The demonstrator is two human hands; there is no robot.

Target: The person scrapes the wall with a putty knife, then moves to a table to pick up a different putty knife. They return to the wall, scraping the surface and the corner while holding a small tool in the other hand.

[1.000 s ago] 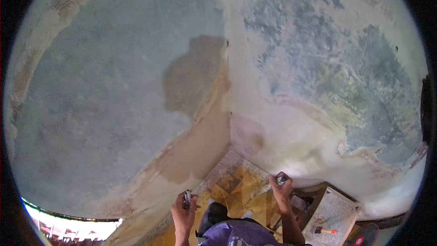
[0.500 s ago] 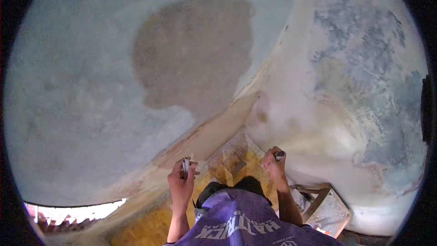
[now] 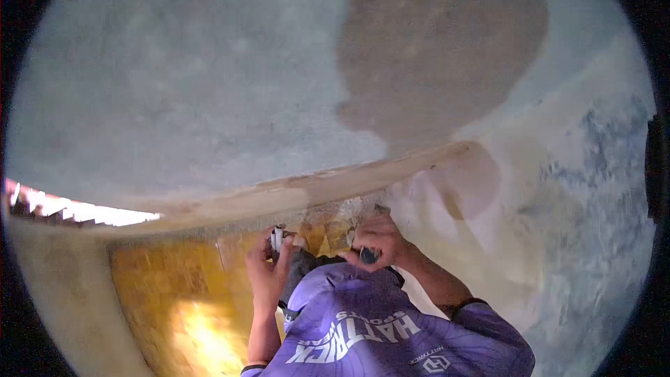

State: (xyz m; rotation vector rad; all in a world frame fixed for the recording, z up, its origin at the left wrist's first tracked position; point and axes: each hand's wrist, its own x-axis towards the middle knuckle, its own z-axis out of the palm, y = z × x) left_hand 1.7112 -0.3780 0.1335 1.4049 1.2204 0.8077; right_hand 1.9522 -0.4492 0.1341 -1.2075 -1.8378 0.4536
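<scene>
My left hand (image 3: pixel 265 262) is closed around a narrow whitish-grey object (image 3: pixel 278 239) that stands upright between thumb and fingers, in front of my waist. My right hand (image 3: pixel 380 241) is wrapped round a tool with a dark, rounded handle (image 3: pixel 369 255), whose butt end points toward me. Beyond those knuckles, a small dark edge (image 3: pixel 381 208) shows near the foot of the wall; the rest of the tool is hidden by the hand. Both hands are close together, low before the blue-grey wall (image 3: pixel 209 98).
A tan ledge (image 3: pixel 272 201) runs along the wall's base. At right, another wall (image 3: pixel 593 188) has patchy blue-grey and whitish areas. The yellowish floor (image 3: pixel 160 286) shows a bright patch of light. A bright opening (image 3: pixel 91 211) lies at far left. My head's shadow falls on the wall.
My view has turned left, so the shadow and corner sit further right. My right hand has moved inward, nearer my left hand; the wooden frame at lower right is out of sight.
</scene>
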